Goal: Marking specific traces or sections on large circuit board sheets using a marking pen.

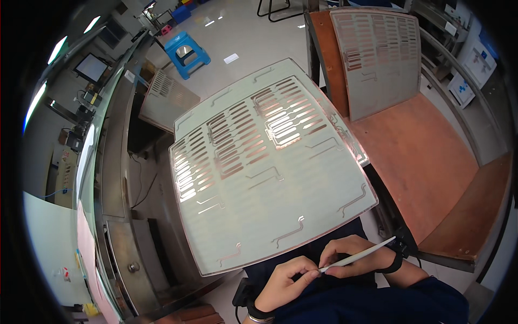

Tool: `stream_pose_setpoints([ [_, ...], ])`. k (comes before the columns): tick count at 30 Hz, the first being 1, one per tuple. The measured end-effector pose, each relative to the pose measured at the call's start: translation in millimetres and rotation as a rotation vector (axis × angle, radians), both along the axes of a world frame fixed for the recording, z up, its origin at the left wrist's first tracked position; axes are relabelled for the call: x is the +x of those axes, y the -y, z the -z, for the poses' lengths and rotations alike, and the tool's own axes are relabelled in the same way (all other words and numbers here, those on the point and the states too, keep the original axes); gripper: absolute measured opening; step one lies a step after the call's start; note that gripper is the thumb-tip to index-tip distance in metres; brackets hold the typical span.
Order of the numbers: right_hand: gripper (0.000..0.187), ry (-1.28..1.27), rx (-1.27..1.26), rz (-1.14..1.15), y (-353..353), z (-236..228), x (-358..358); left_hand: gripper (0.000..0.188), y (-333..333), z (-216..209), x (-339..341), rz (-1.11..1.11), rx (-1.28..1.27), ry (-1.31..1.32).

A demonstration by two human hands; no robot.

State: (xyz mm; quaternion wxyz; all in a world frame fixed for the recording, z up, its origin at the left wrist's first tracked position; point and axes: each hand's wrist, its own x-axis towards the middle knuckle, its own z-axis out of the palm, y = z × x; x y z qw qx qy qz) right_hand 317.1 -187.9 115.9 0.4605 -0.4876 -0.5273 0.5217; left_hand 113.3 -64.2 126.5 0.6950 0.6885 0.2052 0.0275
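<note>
Both grips are meeting low in front of the body. The left hand is pinching, thumb and forefinger drawn nearly together at the lower end of a slim white stick; a small dark bit is showing there. The right hand is curling around the same end, its fingertips almost touching the left's, so neither grip is standing wide. What the folded fingers are covering, I cannot tell.

The stick's long axis is running from that shared pinch up and to the right, over the right hand toward its wrist. The right hand is thus lying nearer its free end, while the left is meeting only the lower tip.

Just beyond both grips, a broad pale panel with copper-coloured traces is lying face up. Its near edge is slanting away to the right; its right corner is sitting closer to the right hand, its left corner closer to the left. Neither hand appears to be touching it.

Farther right of the grips, a brown rack is holding a second panel, leaning upright. Well to the left, a metal-fronted table is running alongside, and a third panel is standing beyond it. Farthest ahead, a blue stool is standing on the floor.
</note>
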Motion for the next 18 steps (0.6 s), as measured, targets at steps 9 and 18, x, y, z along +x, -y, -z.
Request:
stream_pose_setpoints([
  [9, 0.025, -0.117, 0.023, -0.004, 8.1, 17.4, -9.1, 0.006, 25.1, -5.1, -0.2, -0.120, 0.449, 0.075],
  [18, 0.022, -0.300, -0.029, 0.027, 4.2, 23.0, -5.9, 0.012, 11.1, -8.1, 5.6, -0.013, 0.672, 0.163],
])
